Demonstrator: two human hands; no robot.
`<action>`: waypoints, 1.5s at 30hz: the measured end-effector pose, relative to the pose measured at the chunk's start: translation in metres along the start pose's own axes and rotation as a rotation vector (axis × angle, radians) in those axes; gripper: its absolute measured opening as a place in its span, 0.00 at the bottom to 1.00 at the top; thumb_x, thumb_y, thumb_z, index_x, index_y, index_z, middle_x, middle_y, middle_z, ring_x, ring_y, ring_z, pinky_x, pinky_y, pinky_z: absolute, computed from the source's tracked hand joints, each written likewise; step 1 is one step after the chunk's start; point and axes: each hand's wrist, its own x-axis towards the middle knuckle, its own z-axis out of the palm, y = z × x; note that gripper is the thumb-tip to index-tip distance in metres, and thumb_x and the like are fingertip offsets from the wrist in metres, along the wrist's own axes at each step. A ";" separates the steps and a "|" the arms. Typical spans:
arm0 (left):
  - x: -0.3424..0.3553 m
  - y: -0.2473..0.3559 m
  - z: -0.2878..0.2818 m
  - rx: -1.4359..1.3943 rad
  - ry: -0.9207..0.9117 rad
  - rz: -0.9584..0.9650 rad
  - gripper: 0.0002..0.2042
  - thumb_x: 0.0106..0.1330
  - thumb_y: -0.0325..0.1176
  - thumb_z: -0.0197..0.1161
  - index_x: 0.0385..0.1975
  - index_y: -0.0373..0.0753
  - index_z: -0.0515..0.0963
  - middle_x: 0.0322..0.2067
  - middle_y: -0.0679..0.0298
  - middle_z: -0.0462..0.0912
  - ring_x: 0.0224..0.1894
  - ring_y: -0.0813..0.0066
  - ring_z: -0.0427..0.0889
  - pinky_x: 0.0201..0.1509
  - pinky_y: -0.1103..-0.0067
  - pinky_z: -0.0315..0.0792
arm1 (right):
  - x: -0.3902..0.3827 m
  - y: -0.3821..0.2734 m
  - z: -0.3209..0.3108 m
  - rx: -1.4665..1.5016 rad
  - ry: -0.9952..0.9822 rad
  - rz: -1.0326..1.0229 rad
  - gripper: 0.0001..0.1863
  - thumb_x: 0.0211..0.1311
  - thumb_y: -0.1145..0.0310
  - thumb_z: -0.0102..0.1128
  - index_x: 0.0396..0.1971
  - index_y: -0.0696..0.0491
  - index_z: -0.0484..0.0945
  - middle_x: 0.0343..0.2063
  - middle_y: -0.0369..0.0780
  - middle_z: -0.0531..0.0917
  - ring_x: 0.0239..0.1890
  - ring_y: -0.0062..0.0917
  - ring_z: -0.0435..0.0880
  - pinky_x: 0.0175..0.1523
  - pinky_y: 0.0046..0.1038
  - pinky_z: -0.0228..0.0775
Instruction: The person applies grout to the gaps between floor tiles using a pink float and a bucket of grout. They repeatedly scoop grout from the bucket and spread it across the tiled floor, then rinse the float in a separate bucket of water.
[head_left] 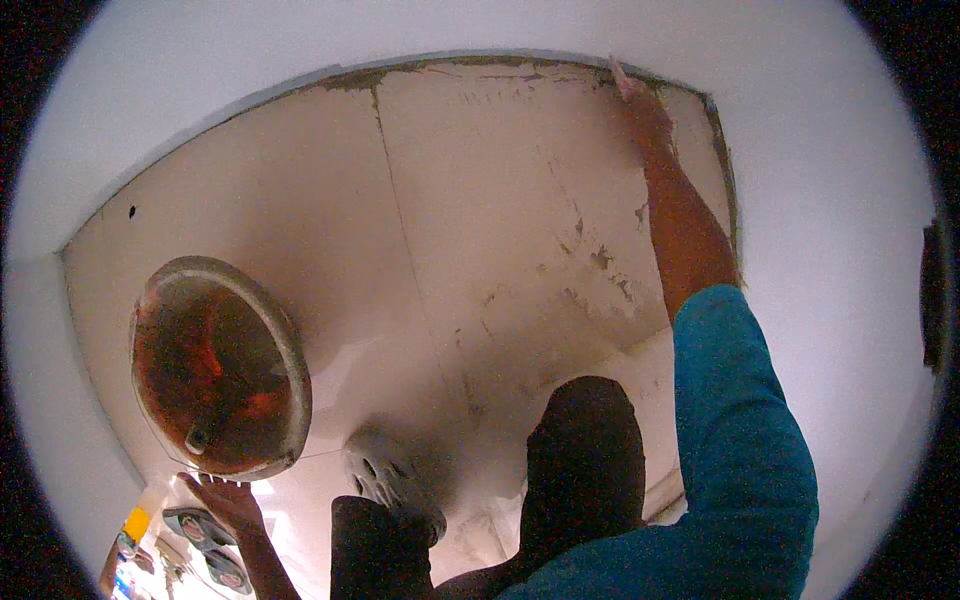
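Note:
My right hand [642, 118] reaches to the base of the white wall [475, 25], at the dark, mortar-stained edge of the pale floor tiles [450, 180]. At its fingers is a narrow, light pinkish shape, too small to make out. My left hand [222, 492] is low at the left, fingers apart, just below the rim of a round, worn basin [290, 360]. The basin has a reddish, murky interior with a small dull object [197, 435] near its lower side.
My bent knees are at the bottom, beside a grey clog [375, 465]. At the lower left lie dark sandals [200, 530] and small items, including a yellow one [138, 522]. Walls curve round the tiles on both sides; a dark shape [930, 290] is at far right.

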 end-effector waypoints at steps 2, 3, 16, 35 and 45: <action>-0.006 0.002 0.010 -0.034 0.006 -0.039 0.39 0.66 0.65 0.42 0.68 0.41 0.53 0.68 0.55 0.54 0.69 0.57 0.55 0.72 0.54 0.46 | -0.009 -0.015 0.002 0.036 0.010 -0.023 0.26 0.62 0.63 0.49 0.62 0.40 0.65 0.55 0.40 0.76 0.53 0.40 0.78 0.54 0.46 0.71; -0.005 0.002 0.014 -0.082 0.004 -0.061 0.38 0.67 0.65 0.41 0.67 0.40 0.53 0.68 0.55 0.54 0.69 0.57 0.55 0.72 0.54 0.46 | -0.012 -0.025 0.003 0.057 0.021 -0.036 0.25 0.61 0.62 0.50 0.61 0.42 0.67 0.54 0.41 0.77 0.53 0.40 0.78 0.54 0.46 0.71; 0.012 -0.018 -0.004 0.095 -0.265 0.147 0.37 0.71 0.62 0.30 0.69 0.37 0.46 0.69 0.53 0.50 0.71 0.57 0.49 0.74 0.61 0.41 | -0.124 -0.291 -0.058 0.222 -0.035 -0.204 0.16 0.61 0.66 0.49 0.48 0.47 0.78 0.35 0.46 0.84 0.37 0.39 0.84 0.42 0.44 0.74; 0.018 -0.016 -0.019 -0.186 -0.308 -0.066 0.37 0.67 0.66 0.40 0.62 0.38 0.61 0.61 0.54 0.66 0.64 0.59 0.64 0.68 0.60 0.56 | -0.098 -0.220 -0.010 0.243 0.193 -0.926 0.30 0.52 0.78 0.56 0.55 0.34 0.75 0.51 0.34 0.80 0.58 0.35 0.73 0.59 0.41 0.62; 0.010 -0.017 0.001 -0.089 -0.369 0.063 0.40 0.67 0.67 0.36 0.66 0.36 0.54 0.65 0.56 0.61 0.67 0.60 0.60 0.69 0.62 0.53 | -0.055 -0.353 -0.053 0.255 0.470 -0.907 0.16 0.60 0.64 0.54 0.49 0.42 0.77 0.44 0.45 0.81 0.44 0.41 0.81 0.48 0.44 0.72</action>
